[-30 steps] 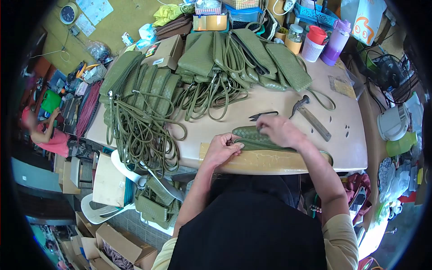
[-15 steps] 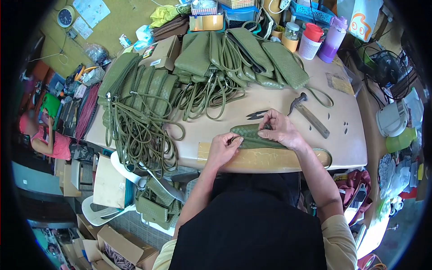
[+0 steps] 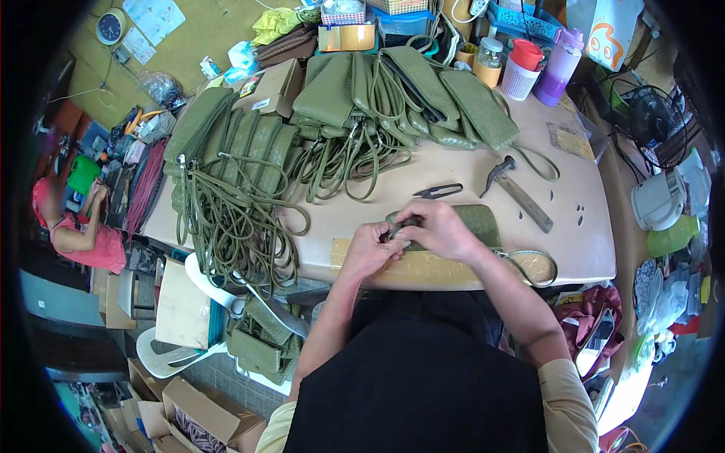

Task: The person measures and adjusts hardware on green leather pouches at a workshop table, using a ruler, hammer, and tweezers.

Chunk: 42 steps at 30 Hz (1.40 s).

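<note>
A small olive-green woven pouch (image 3: 477,220) lies at the table's front edge, over a tan tape-covered strip (image 3: 445,272). Both my hands meet at its left end. My left hand (image 3: 370,249) is closed with thumb and fingers pinching that end. From the right, my right hand (image 3: 438,226) reaches across the pouch, its fingertips pressed together beside the left thumb. Whatever small part sits between the fingertips is hidden. A thin green strap (image 3: 555,266) loops out to the right of the pouch. Black thread snips (image 3: 438,191) rest just behind my hands.
A hammer (image 3: 521,200) lies to the right. Stacked green bags (image 3: 408,98) and more bags with tangled straps (image 3: 234,219) cover the back and left of the table. A purple bottle (image 3: 559,68) and red-lidded cup (image 3: 521,72) stand at back right. Another person (image 3: 83,226) sits far left.
My right hand has moved left, from the pouch's middle to its left end beside my left hand. The pouch's right part and the snips now show more. The other person's arms have risen.
</note>
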### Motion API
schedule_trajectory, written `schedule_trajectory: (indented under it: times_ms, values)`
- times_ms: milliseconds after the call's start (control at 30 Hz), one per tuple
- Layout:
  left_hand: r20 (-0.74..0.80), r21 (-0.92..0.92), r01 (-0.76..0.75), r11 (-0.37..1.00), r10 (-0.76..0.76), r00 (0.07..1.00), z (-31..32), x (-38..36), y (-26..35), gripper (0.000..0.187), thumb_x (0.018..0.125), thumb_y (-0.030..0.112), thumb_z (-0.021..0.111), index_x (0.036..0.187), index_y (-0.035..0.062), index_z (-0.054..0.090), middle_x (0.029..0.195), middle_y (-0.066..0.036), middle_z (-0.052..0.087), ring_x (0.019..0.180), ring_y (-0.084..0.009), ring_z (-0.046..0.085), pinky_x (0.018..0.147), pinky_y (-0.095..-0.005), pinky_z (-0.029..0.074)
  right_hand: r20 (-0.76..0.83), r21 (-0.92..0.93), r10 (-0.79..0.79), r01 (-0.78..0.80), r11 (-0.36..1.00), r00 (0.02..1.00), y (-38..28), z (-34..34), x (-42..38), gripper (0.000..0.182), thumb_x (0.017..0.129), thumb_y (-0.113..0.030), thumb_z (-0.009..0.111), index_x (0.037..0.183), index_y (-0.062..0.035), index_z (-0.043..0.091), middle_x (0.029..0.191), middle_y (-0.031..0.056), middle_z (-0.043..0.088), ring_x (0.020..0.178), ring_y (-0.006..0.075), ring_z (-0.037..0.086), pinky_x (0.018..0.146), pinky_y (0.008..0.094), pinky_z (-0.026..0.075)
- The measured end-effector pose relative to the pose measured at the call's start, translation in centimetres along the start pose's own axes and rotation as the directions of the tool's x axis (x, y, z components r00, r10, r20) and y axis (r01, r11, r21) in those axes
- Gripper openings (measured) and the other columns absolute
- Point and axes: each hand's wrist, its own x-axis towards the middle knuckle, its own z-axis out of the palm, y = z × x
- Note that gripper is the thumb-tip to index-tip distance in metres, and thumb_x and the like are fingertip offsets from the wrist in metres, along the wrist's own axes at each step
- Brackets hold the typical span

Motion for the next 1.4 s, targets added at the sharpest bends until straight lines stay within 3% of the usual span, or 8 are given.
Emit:
schedule_trajectory:
  times_ms: [500,700,867,933,1100,1200,1267,1400]
  values:
    - [-0.004,-0.087,0.042,0.995,-0.043,0.999,-0.1,0.0,-0.7,0.018,0.081,0.007,0.072,0.093,-0.0046,0.065,0.068,-0.004,0.063,0.059,-0.0074,0.057,0.056,-0.0219,0.047,-0.107,-0.39,-0.038,-0.007,0.921,0.994,0.4,-0.1,-1.9,0.019,0.075,-0.014,0.072,0.087,-0.0013,0.066,0.082,0.0169,0.066,0.08,0.0299,0.065,0.074,0.0384,0.05]
    - [-0.013,-0.094,-0.027,0.995,0.026,1.0,0.0,0.2,-1.0,0.013,0.084,0.006,0.069,0.093,-0.0025,0.065,0.072,-0.004,0.065,0.06,-0.0074,0.057,0.057,-0.0214,0.048,-0.257,-0.388,0.293,-0.376,0.841,0.921,-0.1,-7.7,-6.6,0.017,0.073,-0.011,0.073,0.085,-0.0006,0.067,0.084,0.0177,0.067,0.085,0.0307,0.066,0.077,0.0373,0.051]
    - [-0.041,-0.039,0.025,0.999,-0.027,0.999,0.2,0.0,-0.4,0.017,0.086,0.01,0.066,0.099,-0.0011,0.068,0.07,-0.003,0.063,0.059,-0.0072,0.057,0.057,-0.0225,0.048,-0.196,-0.237,0.029,-0.076,0.969,0.98,-2.3,-3.1,-4.9,0.02,0.073,-0.011,0.072,0.087,-0.0005,0.065,0.088,0.0178,0.066,0.086,0.0314,0.065,0.076,0.039,0.051]
    - [-0.039,0.0,0.004,1.0,-0.004,0.999,0.1,0.1,-1.0,0.018,0.087,0.011,0.065,0.1,-0.0011,0.068,0.07,-0.002,0.063,0.059,-0.0068,0.056,0.056,-0.0226,0.048,-0.123,-0.469,-0.072,0.006,0.883,0.99,0.4,-1.7,-4.5,0.017,0.074,-0.011,0.072,0.085,-0.0013,0.063,0.086,0.0167,0.064,0.083,0.0336,0.064,0.076,0.0401,0.05]
    - [-0.022,0.011,0.026,1.0,-0.026,0.999,-0.1,-0.1,-1.5,0.018,0.087,0.012,0.064,0.1,0.0018,0.07,0.076,-0.004,0.066,0.063,-0.0115,0.059,0.06,-0.0263,0.048,-0.322,-0.565,0.069,-0.25,0.786,0.944,2.2,-9.4,-9.0,0.013,0.078,-0.008,0.068,0.085,-0.0011,0.06,0.084,0.0161,0.063,0.079,0.0337,0.062,0.074,0.0385,0.049]
    - [0.017,0.393,-0.277,0.877,0.294,0.956,0.7,-0.4,-0.3,0.018,0.083,0.015,0.067,0.098,0.0062,0.071,0.085,-0.007,0.066,0.075,-0.0201,0.061,0.069,-0.0318,0.049,-0.477,-0.314,0.149,-0.326,0.892,0.866,0.8,-10.8,-10.9,0.014,0.079,-0.007,0.067,0.088,-0.0005,0.059,0.082,0.0139,0.063,0.076,0.0282,0.063,0.071,0.0356,0.049]
    - [0.048,0.842,-0.29,0.455,0.472,0.88,2.2,-2.3,3.3,0.018,0.08,0.019,0.07,0.094,0.0087,0.071,0.091,-0.008,0.063,0.087,-0.0279,0.059,0.078,-0.0379,0.047,-0.457,-0.236,0.171,-0.304,0.923,0.873,0.5,-9.7,-11.3,0.014,0.079,-0.007,0.067,0.089,-0.0005,0.059,0.081,0.0129,0.063,0.075,0.0254,0.062,0.071,0.0342,0.049]
    - [0.19,0.617,-0.504,0.604,0.508,0.84,3.8,-0.8,2.2,0.019,0.08,0.023,0.068,0.089,0.0064,0.069,0.087,-0.009,0.061,0.087,-0.0315,0.059,0.078,-0.0415,0.046,-0.429,-0.179,0.123,-0.218,0.96,0.895,0.2,-6.9,-10.5,0.016,0.08,-0.006,0.068,0.092,-0.0006,0.059,0.081,0.0104,0.061,0.074,0.0187,0.06,0.069,0.0314,0.048]
